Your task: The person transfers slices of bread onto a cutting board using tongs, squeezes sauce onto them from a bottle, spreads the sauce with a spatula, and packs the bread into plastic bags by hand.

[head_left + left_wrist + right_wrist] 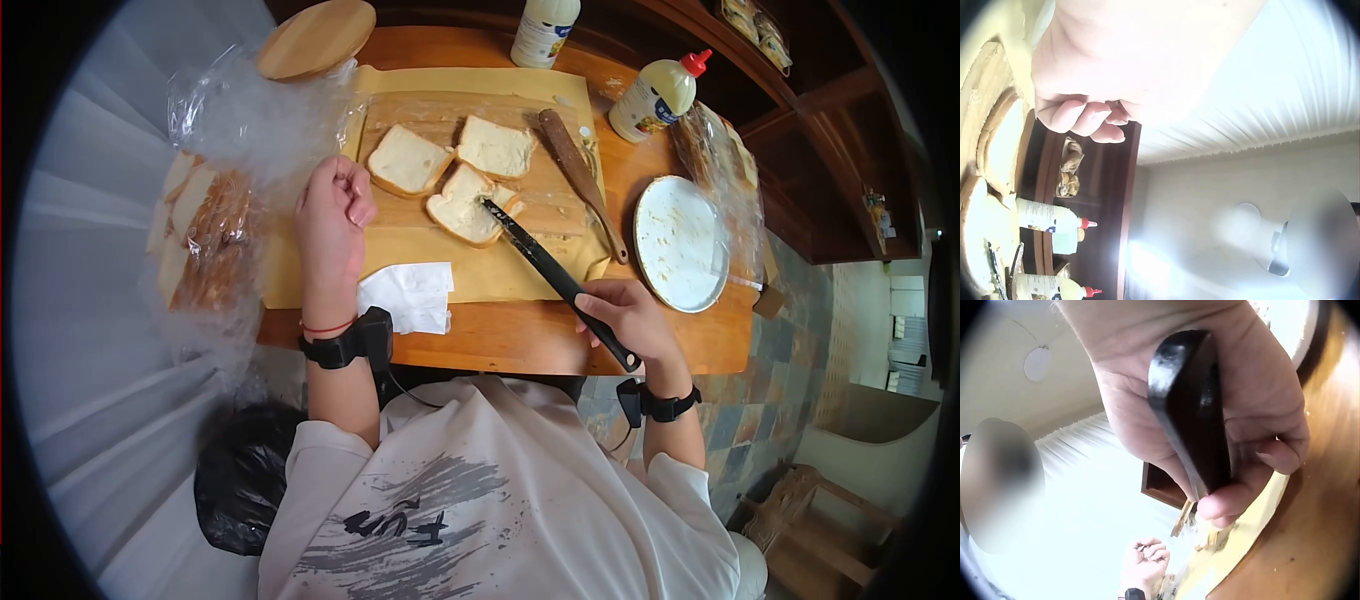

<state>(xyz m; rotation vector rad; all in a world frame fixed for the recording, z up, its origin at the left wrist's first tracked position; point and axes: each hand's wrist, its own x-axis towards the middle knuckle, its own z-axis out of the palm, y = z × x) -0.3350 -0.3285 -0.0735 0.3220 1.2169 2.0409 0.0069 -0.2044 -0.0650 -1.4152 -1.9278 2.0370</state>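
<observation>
My right hand (632,316) grips the handle of a long black spreading knife (545,265). Its tip rests on the nearest bread slice (462,212), which has a pale spread on it. Two more slices lie just behind, one on the left (408,158) and one on the right (497,150), all on a wooden board (550,212). In the right wrist view the knife's handle (1191,406) crosses the palm, with fingertips around it. To the left of the slices hovers my left hand (336,205), fingers loosely curled and holding nothing.
A wooden spatula (575,165) lies along the board's right side. Farther right are a white plate (682,245) with crumbs and a red-capped bottle (655,98). Bagged bread (205,235) sits at left, and a folded white napkin (408,295) lies near the table's front edge.
</observation>
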